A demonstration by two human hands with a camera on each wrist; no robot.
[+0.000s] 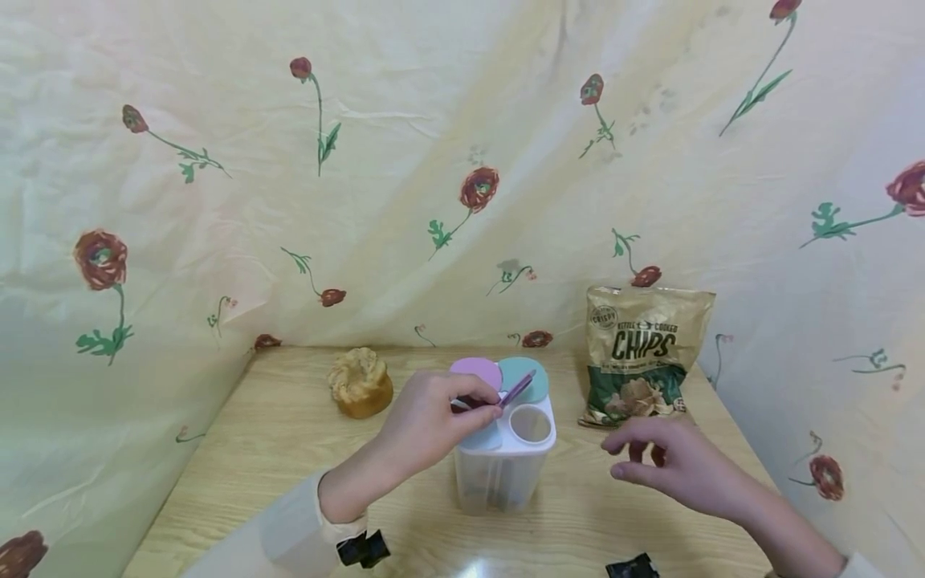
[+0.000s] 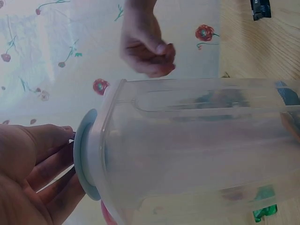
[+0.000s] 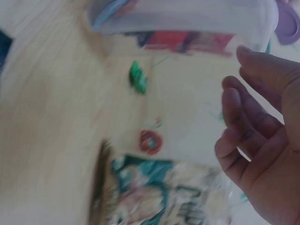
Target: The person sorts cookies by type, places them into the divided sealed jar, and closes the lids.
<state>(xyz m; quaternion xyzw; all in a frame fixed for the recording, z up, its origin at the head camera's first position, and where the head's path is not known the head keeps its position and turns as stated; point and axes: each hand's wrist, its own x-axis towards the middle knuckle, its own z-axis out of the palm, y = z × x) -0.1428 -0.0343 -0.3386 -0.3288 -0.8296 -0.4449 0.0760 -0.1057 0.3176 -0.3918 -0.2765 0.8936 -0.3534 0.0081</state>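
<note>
A clear plastic container [image 1: 506, 474] with a white top stands upright on the table. Purple, teal and light blue round lids cover three of its openings; the front right opening [image 1: 531, 424] is uncovered. My left hand [image 1: 433, 411] is over the top and pinches a loose purple lid [image 1: 517, 388] tilted on edge beside that opening. In the right wrist view the purple lid [image 3: 288, 24] shows at the container's top end. Right of the container, my right hand [image 1: 672, 467] hovers with loosely bent fingers and holds nothing. Through the wall, a red wrapper [image 3: 176, 41] shows inside.
A bag of chips [image 1: 639, 353] stands at the back right, behind my right hand. At the back left sits a round ring-shaped cake [image 1: 360, 382]. A small green wrapped thing [image 3: 138, 77] lies behind the container. Flowered cloth [image 1: 405, 201] hangs around the table.
</note>
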